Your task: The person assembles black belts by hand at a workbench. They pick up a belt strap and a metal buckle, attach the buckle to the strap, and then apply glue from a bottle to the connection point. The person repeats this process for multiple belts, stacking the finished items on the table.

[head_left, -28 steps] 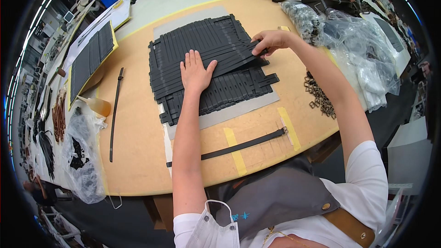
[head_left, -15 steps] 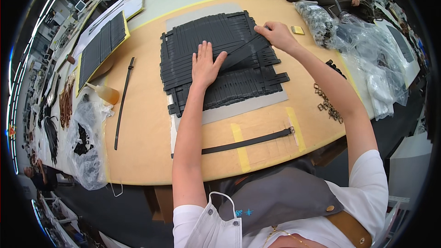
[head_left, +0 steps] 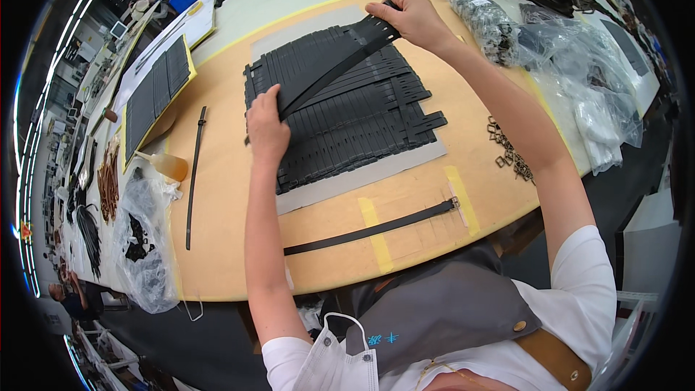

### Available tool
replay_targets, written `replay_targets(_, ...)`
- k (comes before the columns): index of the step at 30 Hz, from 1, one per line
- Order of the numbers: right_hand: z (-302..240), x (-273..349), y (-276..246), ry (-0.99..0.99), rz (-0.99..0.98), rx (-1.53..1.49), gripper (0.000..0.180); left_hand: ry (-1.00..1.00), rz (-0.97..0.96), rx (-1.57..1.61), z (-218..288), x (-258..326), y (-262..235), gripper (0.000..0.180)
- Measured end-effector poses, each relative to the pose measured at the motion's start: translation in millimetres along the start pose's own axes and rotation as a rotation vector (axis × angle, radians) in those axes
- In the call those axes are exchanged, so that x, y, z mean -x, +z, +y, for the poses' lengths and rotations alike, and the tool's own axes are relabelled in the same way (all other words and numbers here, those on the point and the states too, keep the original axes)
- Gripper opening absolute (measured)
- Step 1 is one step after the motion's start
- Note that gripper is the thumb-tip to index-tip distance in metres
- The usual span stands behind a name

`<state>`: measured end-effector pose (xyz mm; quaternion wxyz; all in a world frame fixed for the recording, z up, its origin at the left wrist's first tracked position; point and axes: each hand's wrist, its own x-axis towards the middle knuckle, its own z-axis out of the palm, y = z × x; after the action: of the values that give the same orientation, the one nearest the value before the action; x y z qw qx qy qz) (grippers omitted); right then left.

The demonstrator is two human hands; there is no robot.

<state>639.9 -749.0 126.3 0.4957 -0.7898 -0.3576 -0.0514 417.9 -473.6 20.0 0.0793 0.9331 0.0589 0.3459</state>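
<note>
A small bundle of flat black straps (head_left: 329,72) stretches slantwise above the pile, with punched holes near its far right end. My right hand (head_left: 414,22) is closed round that far end, raised over the pile's far edge. At the nearer left end my left hand (head_left: 266,129) grips the bundle, its fingers partly hidden behind the wrist and straps. Beneath lies a wide layered pile of black straps (head_left: 347,141), set side by side on a grey board (head_left: 369,176). Closer to me a black belt (head_left: 369,233) with a metal buckle lies across yellow tape strips.
Loose metal buckles (head_left: 512,159) lie right of the pile, beside clear plastic bags (head_left: 579,65). On the left are a narrow black strap (head_left: 194,181), an amber squeeze bottle (head_left: 170,166), a plastic bag (head_left: 145,246) and a tilted panel (head_left: 156,94) covered with black strips.
My right hand has moved away from me and left, lifting the straps' far end. My left hand, earlier flat on the pile, has slid left and closed on the other end.
</note>
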Motion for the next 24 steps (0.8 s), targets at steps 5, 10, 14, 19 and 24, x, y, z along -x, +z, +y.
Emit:
replay_targets(5, 69, 11, 21, 0.15, 0.077, 0.075, 0.053, 0.108, -0.087, -0.22, -37, -27, -8, 0.054)
replay_targets(10, 109, 18, 50, 0.217, 0.066, 0.24, 0.053, 0.021, -0.369, -0.152, -59, -34, 12, 0.055)
replay_targets(14, 117, 28, 53, 0.28, 0.014, 0.354, 0.054, -0.145, -0.592, 0.009, -51, -35, 7, 0.081)
replay_targets(19, 86, 26, 46, 0.406, -0.187, 0.629, 0.063, -0.114, -0.569, 0.066, -47, -27, 18, 0.091)
replay_targets(24, 93, 17, 17, 0.035, -0.479, 0.502, 0.079, -0.087, -0.638, -0.093, -28, -24, 44, 0.088)
